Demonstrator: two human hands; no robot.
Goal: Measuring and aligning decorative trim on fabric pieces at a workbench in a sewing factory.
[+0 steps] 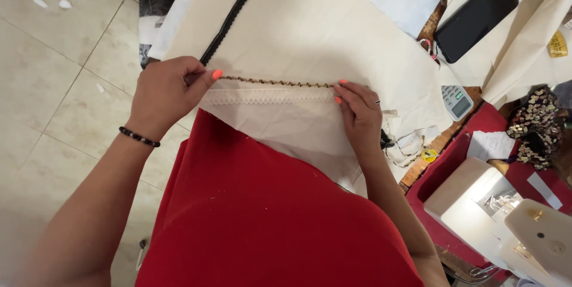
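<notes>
— What sort of place is this?
— A home sewing room: a white sewing machine [512, 221], cream fabric [310, 30] spread over the surface [444, 138], black lace trim [235, 10], sequinned trim [539, 126], a tiled floor [53, 72].

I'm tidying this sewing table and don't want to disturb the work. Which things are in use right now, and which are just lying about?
In use:
left hand and right hand, stretching a thin brown beaded trim
cream fabric under it
white lace strip just below the trim

Lying about:
black lace trim
black phone
small calculator
sequined trim
sewing machine
</notes>
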